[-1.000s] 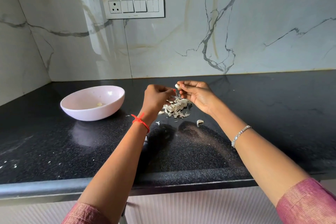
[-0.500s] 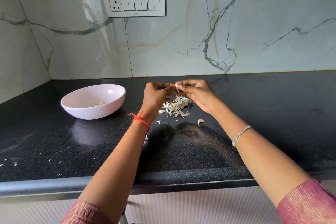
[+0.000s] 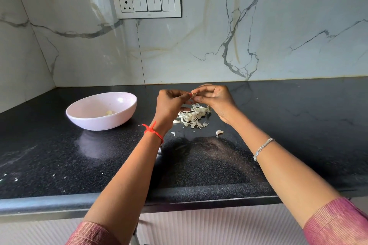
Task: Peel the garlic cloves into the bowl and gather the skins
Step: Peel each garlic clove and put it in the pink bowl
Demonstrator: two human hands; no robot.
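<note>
Marble wall (image 3: 278, 16) at back and left, meeting in a corner beyond the bowl. Black speckled counter (image 3: 298, 125) across the full width, with a ribbed white cabinet front (image 3: 209, 225) below its near edge. Two bare forearms reaching in from the bottom, pink sleeves (image 3: 338, 223) at the elbows. Pale pink bowl (image 3: 95, 123) upright on the counter, left of the hands and apart from them, reflected in the polished top. Switch plate (image 3: 147, 4) on the wall above, with one socket and three pairs of switches. Left hand (image 3: 169, 105) and right hand (image 3: 216, 101) raised over the counter and meeting at the fingertips, both sets of fingers curled. Together pinching one small clove (image 3: 192, 95), thumb and forefinger of each hand closed on it. Mostly hidden by the fingers; how much of it is peeled cannot be told. Skins (image 3: 194, 116) heaped in a loose pile on the counter directly under the hands, right of the bowl and not touching it. Spare clove (image 3: 219, 133) lying alone on the counter just near of the pile, below the right wrist. Peeled clove (image 3: 109, 113), yellowish, lying on the bowl's floor. Red thread (image 3: 153, 131) knotted round the left wrist. Silver bracelet (image 3: 262, 148) round the right forearm. Stray skin flecks (image 3: 172, 133) near the left wrist, and white specks (image 3: 16, 179) at the far left of the counter.
</note>
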